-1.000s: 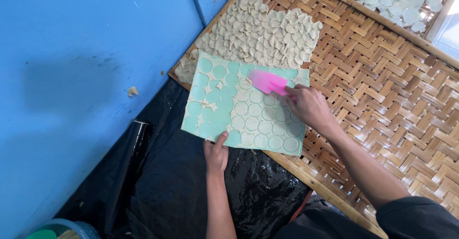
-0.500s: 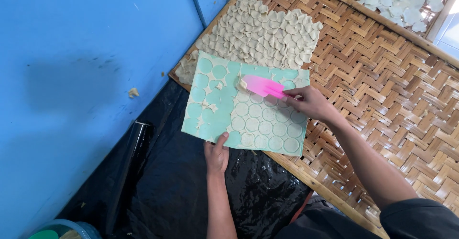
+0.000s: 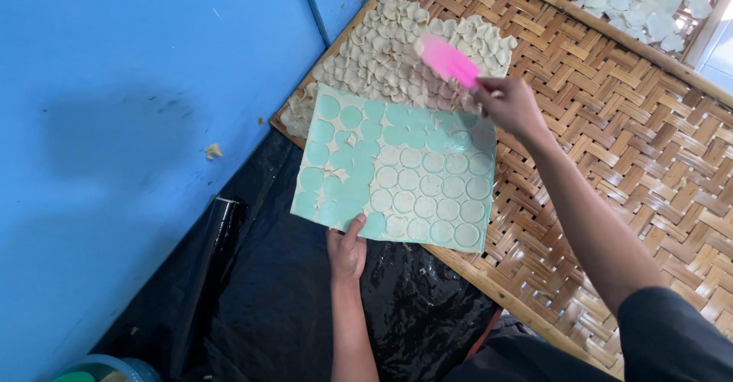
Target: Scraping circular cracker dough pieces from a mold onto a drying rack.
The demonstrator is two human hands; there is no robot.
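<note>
My left hand grips the near edge of a mint-green board that carries thin pale dough cut into rounds; many rounds at the left and top are gone, leaving green circles. My right hand holds a pink scraper above a heap of pale dough rounds lying on a woven bamboo tray. The scraper's blade is past the board's far edge, over the heap.
A blue wall stands to the left. Black plastic sheeting covers the surface under the board's near side. More white pieces lie on a second bamboo tray at the top right. A teal-rimmed container shows at the bottom left.
My right hand has swept the pink scraper from the middle of the board up to the heap of rounds. More green circles show on the board's top rows. My left hand has stayed put.
</note>
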